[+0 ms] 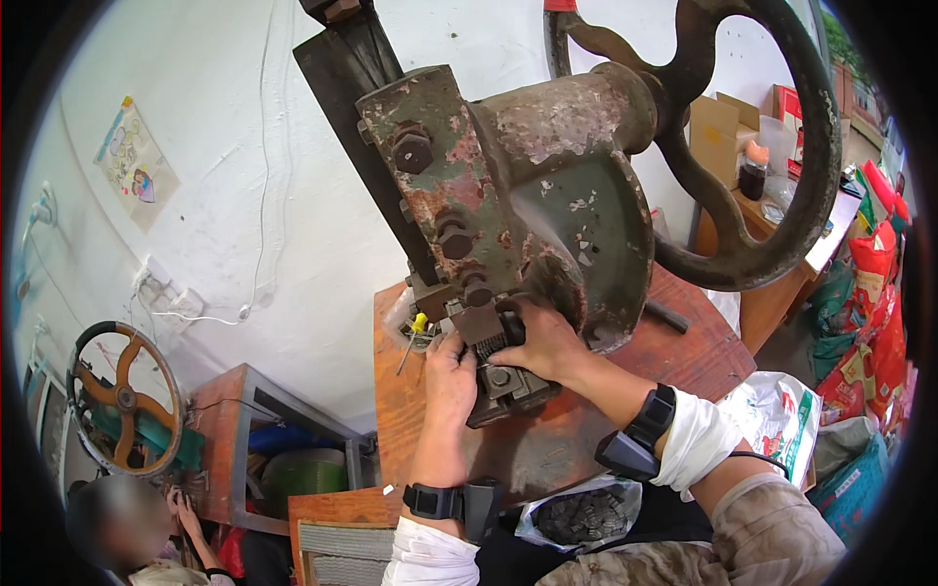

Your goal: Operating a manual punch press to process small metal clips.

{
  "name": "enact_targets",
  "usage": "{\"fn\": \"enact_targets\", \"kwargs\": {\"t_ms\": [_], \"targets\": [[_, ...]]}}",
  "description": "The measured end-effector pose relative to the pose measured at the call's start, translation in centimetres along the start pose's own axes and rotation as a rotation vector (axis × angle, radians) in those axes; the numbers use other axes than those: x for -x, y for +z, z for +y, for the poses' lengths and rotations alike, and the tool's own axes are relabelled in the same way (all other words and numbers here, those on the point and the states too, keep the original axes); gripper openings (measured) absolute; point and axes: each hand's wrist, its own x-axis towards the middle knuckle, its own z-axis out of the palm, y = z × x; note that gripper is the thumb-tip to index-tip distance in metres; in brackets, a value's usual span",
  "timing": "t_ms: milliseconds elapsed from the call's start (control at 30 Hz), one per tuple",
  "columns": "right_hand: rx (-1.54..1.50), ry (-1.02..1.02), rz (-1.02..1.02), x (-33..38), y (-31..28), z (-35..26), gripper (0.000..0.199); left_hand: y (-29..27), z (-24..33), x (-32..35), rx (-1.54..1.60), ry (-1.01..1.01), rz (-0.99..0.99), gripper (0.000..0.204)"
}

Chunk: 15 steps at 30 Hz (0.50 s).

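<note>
Before me stands a worn green hand press (430, 176) with rust and chipped paint. Its lower tooling (503, 381) is a dark bolted metal block on the press base. My left hand (450, 383) is at the tooling's left side, fingers drawn together and tips against the metal under the ram. At the right side, my right hand (543, 340) curls round the tooling, thumb toward the middle. Between them shows a ridged, spring-like dark part (488, 346). Whatever small piece the fingers pinch is hidden. A yellow-handled screwdriver (418, 324) lies left of the tooling.
The press stands on a reddish wooden table (420, 435); its large handwheel (757, 264) rises at right. Below the table edge is a bag of small dark metal pieces (586, 516). Another person (122, 523) sits lower left by a second handwheel (125, 398). Bags (870, 332) pile up at right.
</note>
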Motion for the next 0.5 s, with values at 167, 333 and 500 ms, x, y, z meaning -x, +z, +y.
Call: {"fn": "enact_targets", "kwargs": {"t_ms": [167,333,500], "targets": [[-0.095,0.004,0.007,-0.1,0.5,0.7,0.07,0.0,-0.2,-0.1,-0.109,0.023,-0.022,0.031],[0.206,-0.033,0.117,1.8,-1.0,-1.5,0.058,0.5,0.5,0.0,-0.412,0.085,-0.058,0.031],[0.683,-0.791,0.261,3.7,-23.1,-13.7,0.039,-1.0,-1.8,1.1,-0.456,0.047,-0.052,0.033]]}}
